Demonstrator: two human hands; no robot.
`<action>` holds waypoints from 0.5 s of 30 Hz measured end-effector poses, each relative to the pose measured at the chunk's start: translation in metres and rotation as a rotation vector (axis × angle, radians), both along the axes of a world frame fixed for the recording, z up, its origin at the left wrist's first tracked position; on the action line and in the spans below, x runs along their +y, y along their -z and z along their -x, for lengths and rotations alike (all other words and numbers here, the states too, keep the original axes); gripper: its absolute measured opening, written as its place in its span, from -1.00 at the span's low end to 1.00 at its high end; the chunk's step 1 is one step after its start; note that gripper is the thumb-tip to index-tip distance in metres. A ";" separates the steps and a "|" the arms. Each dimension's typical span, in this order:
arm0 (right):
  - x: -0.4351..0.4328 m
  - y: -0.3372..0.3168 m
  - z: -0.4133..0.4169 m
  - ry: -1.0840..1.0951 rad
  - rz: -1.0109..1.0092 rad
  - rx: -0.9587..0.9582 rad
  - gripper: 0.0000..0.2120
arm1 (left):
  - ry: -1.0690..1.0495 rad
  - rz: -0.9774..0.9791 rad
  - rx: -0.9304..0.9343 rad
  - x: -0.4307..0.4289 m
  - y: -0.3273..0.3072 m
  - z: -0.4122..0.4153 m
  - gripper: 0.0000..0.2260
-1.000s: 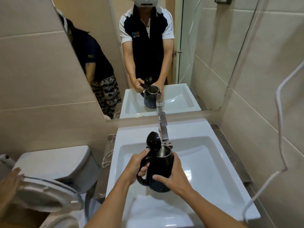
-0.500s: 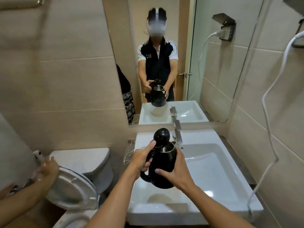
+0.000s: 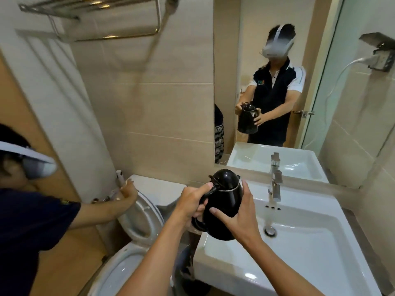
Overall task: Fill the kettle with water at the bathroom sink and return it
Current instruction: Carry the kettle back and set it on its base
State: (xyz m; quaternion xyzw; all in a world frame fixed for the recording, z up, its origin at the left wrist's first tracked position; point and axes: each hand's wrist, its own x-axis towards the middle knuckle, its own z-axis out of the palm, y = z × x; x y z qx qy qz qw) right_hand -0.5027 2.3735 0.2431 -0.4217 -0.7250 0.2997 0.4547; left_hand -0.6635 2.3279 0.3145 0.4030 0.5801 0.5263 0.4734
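Observation:
The black kettle (image 3: 224,201) is upright in both my hands, over the left edge of the white sink (image 3: 310,242). Its domed lid is down. My left hand (image 3: 192,201) grips the handle on the kettle's left. Against the body, on the right and lower side, rests my right hand (image 3: 237,218), fingers spread around it. The chrome tap (image 3: 274,184) stands at the back of the basin, to the right of the kettle, apart from it. I cannot tell how much water is inside the kettle.
A toilet (image 3: 136,227) with its seat raised stands left of the sink. Another person (image 3: 32,210) leans in from the left with a hand on the toilet seat. A mirror (image 3: 277,82) hangs above the sink. A towel rack (image 3: 96,18) is high on the left wall.
The kettle has moved left, away from under the tap to the sink's left edge, and its lid has gone from open to down. My view has swung left and up.

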 end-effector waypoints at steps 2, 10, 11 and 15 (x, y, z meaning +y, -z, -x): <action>-0.005 -0.007 0.005 -0.037 -0.043 0.013 0.10 | -0.071 -0.007 0.001 -0.015 -0.007 0.002 -0.57; -0.059 -0.042 0.044 -0.228 -0.127 0.098 0.00 | -0.279 -0.027 -0.001 -0.108 -0.046 0.020 -0.54; -0.068 -0.047 0.050 -0.254 -0.127 0.107 0.00 | -0.303 -0.028 0.001 -0.122 -0.052 0.023 -0.54; -0.119 -0.065 0.071 -0.354 -0.138 0.184 0.02 | -0.357 -0.057 0.043 -0.189 -0.081 0.028 -0.55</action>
